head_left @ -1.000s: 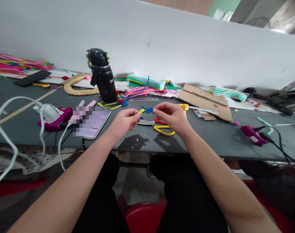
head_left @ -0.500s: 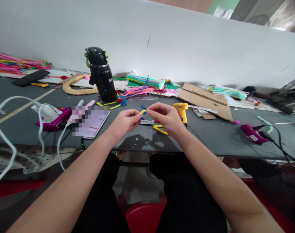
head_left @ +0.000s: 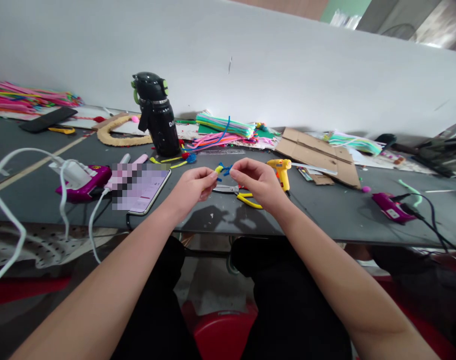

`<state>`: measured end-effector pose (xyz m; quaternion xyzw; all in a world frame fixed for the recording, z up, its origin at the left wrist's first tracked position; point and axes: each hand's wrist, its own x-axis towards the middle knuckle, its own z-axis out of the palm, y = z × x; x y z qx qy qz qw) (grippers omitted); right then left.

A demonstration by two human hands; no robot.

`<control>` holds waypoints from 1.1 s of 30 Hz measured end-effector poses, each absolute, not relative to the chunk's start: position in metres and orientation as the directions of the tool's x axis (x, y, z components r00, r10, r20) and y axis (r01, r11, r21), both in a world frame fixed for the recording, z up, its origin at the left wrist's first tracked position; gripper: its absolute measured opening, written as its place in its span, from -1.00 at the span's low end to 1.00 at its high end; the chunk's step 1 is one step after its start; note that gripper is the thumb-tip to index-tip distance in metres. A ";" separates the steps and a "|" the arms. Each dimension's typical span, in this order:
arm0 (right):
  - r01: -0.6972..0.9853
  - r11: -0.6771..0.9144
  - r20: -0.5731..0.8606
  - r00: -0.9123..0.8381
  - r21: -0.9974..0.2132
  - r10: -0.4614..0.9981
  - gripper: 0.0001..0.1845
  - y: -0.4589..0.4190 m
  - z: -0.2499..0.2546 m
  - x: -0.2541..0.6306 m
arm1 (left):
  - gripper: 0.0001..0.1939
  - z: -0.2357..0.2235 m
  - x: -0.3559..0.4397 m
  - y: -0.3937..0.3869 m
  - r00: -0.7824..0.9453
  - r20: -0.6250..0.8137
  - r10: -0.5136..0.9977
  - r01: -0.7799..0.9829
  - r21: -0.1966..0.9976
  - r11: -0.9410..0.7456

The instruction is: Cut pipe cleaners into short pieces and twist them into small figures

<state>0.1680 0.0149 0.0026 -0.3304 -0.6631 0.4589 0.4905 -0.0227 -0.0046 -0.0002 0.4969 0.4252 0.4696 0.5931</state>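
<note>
My left hand [head_left: 195, 186] is closed, its thumb and forefinger pinching the yellow part of a small blue-and-yellow pipe cleaner piece [head_left: 219, 169]. My right hand [head_left: 258, 180] is closed too, with its fingertips on a blue end of the same piece, which spans the short gap between both hands. Fingers hide parts of it. Scissors [head_left: 247, 201] with yellow handles lie on the table beneath, partly covered by my right hand. Just right of that hand rests a yellow glue gun [head_left: 283, 175].
A black bottle [head_left: 160, 122] stands behind a phone [head_left: 150, 192] on the left. Purple power sockets [head_left: 391, 207] sit at right, and another [head_left: 96, 182] at left with white cables. Pipe cleaner bundles [head_left: 228, 125] and cardboard [head_left: 320, 155] line the back of the grey table [head_left: 325, 215].
My right hand moved left to the yellow part, then slightly back right, uncovering blue strands between the hands. The glue gun became more visible. My left hand stays nearly still.
</note>
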 end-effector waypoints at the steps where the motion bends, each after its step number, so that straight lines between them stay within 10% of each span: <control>1: -0.005 0.361 0.345 -0.310 -0.933 0.886 -0.73 0.015 0.002 0.168 | -0.71 -0.001 -0.023 -0.004 0.183 -0.033 0.983 -0.132 0.990 0.057; 33: 0.259 0.510 0.429 -0.311 -0.820 0.848 -0.74 0.018 -0.004 0.169 | -0.66 -0.003 -0.022 -0.006 0.244 0.064 0.968 0.096 0.991 -0.090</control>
